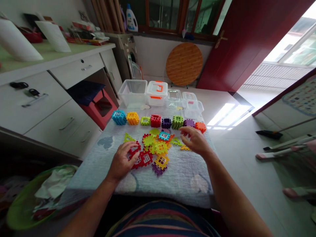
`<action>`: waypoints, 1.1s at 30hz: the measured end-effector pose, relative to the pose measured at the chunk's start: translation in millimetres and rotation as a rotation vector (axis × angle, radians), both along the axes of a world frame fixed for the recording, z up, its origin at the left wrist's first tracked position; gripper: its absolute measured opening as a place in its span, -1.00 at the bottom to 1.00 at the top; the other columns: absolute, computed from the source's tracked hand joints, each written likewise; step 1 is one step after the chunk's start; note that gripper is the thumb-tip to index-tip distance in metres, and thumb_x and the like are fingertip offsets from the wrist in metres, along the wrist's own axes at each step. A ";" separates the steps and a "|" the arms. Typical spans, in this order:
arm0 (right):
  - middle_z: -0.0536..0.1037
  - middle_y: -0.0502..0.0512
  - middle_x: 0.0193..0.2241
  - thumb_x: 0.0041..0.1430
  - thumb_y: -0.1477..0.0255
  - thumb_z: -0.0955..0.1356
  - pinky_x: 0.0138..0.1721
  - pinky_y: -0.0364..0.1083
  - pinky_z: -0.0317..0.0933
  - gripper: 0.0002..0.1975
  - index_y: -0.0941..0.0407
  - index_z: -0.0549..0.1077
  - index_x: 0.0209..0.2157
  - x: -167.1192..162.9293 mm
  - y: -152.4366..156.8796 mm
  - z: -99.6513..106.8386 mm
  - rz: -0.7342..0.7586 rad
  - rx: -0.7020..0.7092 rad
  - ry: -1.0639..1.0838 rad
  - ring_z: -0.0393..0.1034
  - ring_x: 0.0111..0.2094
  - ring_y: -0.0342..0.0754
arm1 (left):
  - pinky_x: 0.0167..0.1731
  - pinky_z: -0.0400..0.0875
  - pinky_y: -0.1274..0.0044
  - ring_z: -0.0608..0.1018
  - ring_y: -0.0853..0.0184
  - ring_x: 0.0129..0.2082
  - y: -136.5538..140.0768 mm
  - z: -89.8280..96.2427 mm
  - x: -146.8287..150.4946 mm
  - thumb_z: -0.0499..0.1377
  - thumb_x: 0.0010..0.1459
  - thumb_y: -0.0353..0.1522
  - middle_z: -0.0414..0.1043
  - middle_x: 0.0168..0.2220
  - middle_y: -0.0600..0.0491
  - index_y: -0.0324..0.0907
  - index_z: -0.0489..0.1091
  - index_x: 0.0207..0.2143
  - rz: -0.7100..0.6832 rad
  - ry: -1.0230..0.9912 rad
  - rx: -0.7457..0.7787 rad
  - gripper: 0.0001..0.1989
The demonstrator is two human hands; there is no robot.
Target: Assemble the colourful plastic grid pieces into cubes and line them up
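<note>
Red window tiles [147, 158] are lying on the table cloth [176, 181] at the left hand [123, 160]; whether it is gripping one, I cannot tell. The right hand [195, 138], its hold unclear, is curling near eight stacks [155, 121]. One bottle [131, 20] is bearing an unreadable label.

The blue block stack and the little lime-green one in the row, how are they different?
The blue stack is much bigger; the lime-green stack is small and low. The blue stack stands at the row's left end, while the lime-green stack is third from the left. Both have bumpy edges and sit on the cloth.
</note>
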State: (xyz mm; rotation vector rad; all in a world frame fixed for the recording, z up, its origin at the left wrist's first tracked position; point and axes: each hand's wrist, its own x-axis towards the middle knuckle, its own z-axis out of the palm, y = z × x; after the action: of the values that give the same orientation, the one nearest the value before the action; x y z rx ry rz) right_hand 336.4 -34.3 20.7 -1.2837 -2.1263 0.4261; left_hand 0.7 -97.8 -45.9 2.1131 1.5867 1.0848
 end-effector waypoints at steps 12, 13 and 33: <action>0.32 0.09 0.18 -0.05 0.51 0.35 0.20 0.22 0.00 -0.42 -0.06 0.43 0.07 -53.3 -36.8 -48.9 0.161 0.116 -0.135 0.07 0.21 0.19 | 0.09 0.36 0.28 0.49 0.17 0.01 -2.7 8.4 4.5 0.15 0.18 -0.28 0.49 -0.05 -0.06 -0.15 0.44 -0.15 0.002 0.015 0.019 -0.78; 0.32 0.09 0.18 -0.03 0.51 0.35 0.20 0.21 0.00 -0.46 -0.05 0.45 0.05 -54.0 -37.5 -50.2 0.162 0.122 -0.144 0.07 0.22 0.19 | 0.09 0.36 0.28 0.49 0.17 0.01 -2.8 9.0 4.9 0.15 0.18 -0.28 0.49 -0.05 -0.06 -0.15 0.44 -0.15 0.000 0.020 0.022 -0.78; 0.24 -0.15 -0.61 0.20 0.36 0.29 -0.53 -0.17 0.04 -0.83 0.06 0.39 -0.17 -43.7 -27.6 -69.0 -0.036 -0.222 0.426 0.14 -0.59 -0.17 | 0.13 0.30 0.19 0.44 0.08 0.09 38.0 38.6 19.4 0.23 0.10 -0.24 0.41 0.09 -0.11 -0.15 0.46 -0.08 -0.111 0.233 -0.057 -0.66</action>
State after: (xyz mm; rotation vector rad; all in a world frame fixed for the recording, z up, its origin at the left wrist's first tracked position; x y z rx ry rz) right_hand 292.7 -61.8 -48.3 -1.2179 -1.7311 0.8580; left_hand 20.1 -59.8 -7.4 2.3277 1.5543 0.7726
